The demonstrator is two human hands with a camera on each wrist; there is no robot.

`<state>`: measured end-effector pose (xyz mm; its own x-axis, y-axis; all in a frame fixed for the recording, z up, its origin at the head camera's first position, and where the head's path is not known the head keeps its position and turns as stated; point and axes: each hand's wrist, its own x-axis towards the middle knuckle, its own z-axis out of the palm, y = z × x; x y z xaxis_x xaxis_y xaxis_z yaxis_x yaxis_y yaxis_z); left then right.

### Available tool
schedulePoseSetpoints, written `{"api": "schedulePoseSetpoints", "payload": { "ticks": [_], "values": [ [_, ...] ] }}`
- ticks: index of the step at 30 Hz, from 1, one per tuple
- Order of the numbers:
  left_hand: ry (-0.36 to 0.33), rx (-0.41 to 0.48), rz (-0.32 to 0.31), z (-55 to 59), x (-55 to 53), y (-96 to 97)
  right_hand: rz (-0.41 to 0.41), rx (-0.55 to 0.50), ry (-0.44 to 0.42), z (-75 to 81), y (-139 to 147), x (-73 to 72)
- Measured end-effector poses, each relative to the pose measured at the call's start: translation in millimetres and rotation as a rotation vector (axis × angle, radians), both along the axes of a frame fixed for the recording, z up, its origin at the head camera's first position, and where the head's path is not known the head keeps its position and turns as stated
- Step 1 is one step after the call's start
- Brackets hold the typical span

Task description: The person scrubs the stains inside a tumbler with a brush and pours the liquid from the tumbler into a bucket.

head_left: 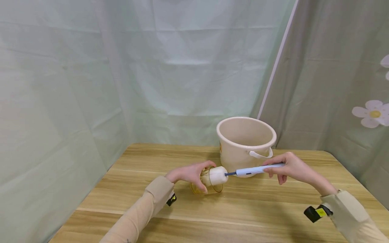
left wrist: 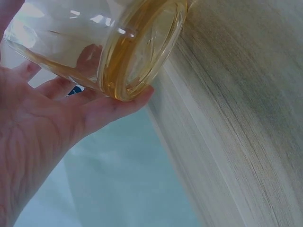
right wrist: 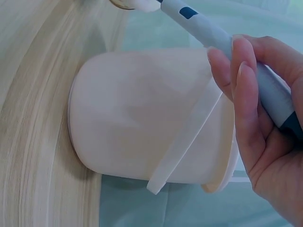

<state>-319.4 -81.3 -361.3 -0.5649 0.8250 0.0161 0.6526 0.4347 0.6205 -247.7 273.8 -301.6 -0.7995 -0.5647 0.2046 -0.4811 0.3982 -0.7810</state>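
Note:
In the head view my left hand (head_left: 191,174) grips an amber glass cup (left wrist: 142,52), which is tipped on its side with its mouth toward the right. Fingers and thumb wrap the cup's wall, and in the left wrist view its thick base faces the camera. My right hand (head_left: 293,167) holds a cup brush by its pale blue handle (head_left: 255,169). The brush's white sponge head (head_left: 218,175) sits at the cup's mouth, its inner end overlapped by the amber glass. A thin dark stem joins sponge and handle.
A cream bucket (head_left: 235,157) stands on the wooden table (head_left: 212,219) just behind the brush, its white carrying handle (right wrist: 184,137) hanging on the near right side. Pale green curtains (head_left: 188,74) close off the back and sides.

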Motion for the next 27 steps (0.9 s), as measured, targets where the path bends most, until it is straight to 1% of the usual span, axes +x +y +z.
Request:
{"api": "schedulePoseSetpoints", "payload": {
  "ticks": [5,8,13,18,27],
  "values": [
    [-0.010,-0.006,0.002,-0.1,1.0,-0.4,-0.012,0.022,-0.006,0.2,-0.4,0.6],
    [-0.004,-0.017,0.009,-0.2,1.6,-0.8,-0.012,0.039,-0.008,0.3,0.0,0.5],
    [0.009,-0.033,0.014,0.1,1.5,-0.9,0.011,0.061,-0.009,1.8,1.3,-0.1],
    [0.014,-0.033,-0.001,0.3,0.7,-1.3,0.025,0.071,-0.009,2.1,1.6,0.1],
    [0.019,-0.033,-0.011,-0.6,0.4,-2.3,0.074,0.060,-0.010,1.3,2.5,0.7]
  ]
}}
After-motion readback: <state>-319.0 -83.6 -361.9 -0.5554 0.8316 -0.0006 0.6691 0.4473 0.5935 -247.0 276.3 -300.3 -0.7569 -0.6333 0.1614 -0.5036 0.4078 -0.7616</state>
